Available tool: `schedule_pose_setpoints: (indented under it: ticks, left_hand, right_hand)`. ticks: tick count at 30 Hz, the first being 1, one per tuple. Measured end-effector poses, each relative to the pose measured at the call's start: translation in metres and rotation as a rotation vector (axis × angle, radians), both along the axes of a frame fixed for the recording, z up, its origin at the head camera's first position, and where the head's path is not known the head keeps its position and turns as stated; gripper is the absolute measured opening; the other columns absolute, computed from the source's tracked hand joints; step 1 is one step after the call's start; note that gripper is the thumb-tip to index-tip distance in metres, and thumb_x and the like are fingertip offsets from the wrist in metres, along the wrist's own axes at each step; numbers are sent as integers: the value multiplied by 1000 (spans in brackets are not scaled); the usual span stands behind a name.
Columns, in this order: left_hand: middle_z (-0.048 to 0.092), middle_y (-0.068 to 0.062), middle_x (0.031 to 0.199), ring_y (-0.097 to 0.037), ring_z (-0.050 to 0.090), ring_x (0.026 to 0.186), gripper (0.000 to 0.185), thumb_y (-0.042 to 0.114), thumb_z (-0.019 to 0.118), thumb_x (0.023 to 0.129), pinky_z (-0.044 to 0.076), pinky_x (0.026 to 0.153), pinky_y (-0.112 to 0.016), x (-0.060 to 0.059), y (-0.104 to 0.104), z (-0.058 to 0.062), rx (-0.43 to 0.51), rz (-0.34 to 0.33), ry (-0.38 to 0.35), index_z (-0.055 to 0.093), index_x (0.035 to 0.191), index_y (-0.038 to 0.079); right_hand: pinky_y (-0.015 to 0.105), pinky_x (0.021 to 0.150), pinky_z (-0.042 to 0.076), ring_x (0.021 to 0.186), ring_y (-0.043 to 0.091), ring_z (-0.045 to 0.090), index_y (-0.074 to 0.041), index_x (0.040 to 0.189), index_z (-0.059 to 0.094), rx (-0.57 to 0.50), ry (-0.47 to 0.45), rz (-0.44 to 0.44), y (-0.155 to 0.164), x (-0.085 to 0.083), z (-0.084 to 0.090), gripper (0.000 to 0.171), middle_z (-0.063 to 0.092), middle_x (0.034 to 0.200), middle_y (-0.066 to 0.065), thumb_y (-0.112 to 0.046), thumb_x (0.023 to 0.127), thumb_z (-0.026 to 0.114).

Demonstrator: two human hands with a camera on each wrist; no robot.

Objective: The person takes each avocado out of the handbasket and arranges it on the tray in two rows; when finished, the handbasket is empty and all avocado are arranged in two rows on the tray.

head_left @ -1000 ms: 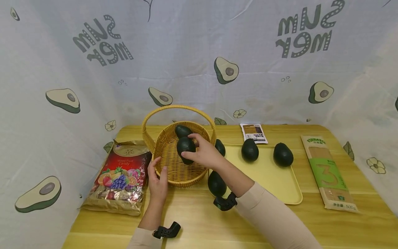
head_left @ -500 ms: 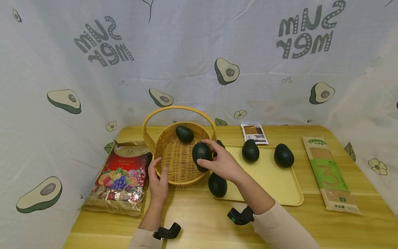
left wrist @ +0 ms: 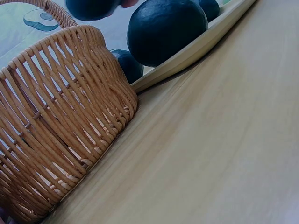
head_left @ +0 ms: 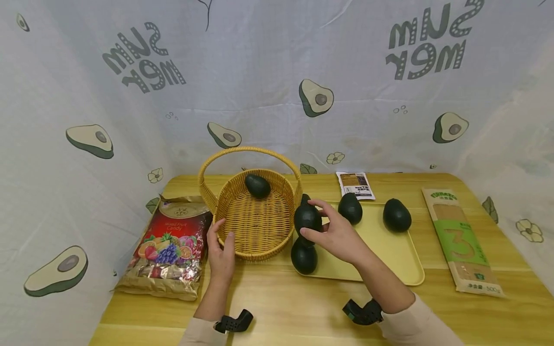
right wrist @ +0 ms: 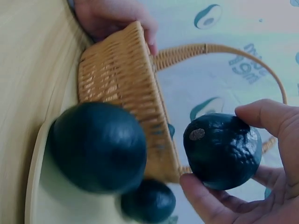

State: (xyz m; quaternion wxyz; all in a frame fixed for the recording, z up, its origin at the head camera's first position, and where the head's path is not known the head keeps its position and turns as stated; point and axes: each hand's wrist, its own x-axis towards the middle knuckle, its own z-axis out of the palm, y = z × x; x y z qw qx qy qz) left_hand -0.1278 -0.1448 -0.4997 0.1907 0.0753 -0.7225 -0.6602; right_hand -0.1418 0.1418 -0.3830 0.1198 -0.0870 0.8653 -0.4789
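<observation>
My right hand (head_left: 339, 235) pinches a dark green avocado (head_left: 308, 217) between thumb and fingers, above the left part of the yellow tray (head_left: 368, 264). The right wrist view shows this avocado (right wrist: 222, 151) with a small pale mark on its skin. My left hand (head_left: 221, 254) holds the near left rim of the yellow wicker basket (head_left: 255, 216), thumb over the edge. One avocado (head_left: 257, 186) lies inside the basket at the back. On the tray, another avocado (head_left: 304, 257) sits at the near left corner; one behind the held avocado is mostly hidden.
Two more avocados, a middle one (head_left: 350, 209) and a right one (head_left: 396, 215), lie on the tray. A red candy bag (head_left: 169, 245) stands left of the basket. A white packet (head_left: 356, 185) lies behind the tray, a noodle pack (head_left: 460, 240) right of it.
My right hand has moved right with the avocado, from above the basket, past its right rim, to above the tray. The left hand has stayed at the basket rim.
</observation>
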Motion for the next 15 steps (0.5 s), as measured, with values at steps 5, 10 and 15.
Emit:
schedule_pose_setpoints:
  ticks: [5,10,15]
  left_hand:
    - [35,-9,159,-30,21,154,41,13,51,103,13,124,-60,0,0,0,-5,0,-5,48,144,10]
    - [37,-11,158,-31,22,153,41,12,51,102,12,124,-60,0,0,-1,-14,7,3,49,143,10]
    - [38,-11,157,-29,25,152,40,11,51,102,15,124,-57,0,-1,-2,-15,9,13,49,142,9]
  right_hand:
    - [34,74,52,108,35,63,-19,155,36,55,26,-40,23,0,-7,77,49,142,25,-39,92,74]
    - [35,77,51,113,36,61,-16,158,33,102,24,-79,46,3,-14,80,55,138,22,-41,93,73]
    - [34,74,52,108,34,66,-14,158,33,125,-10,-102,62,7,-20,81,55,138,26,-40,92,74]
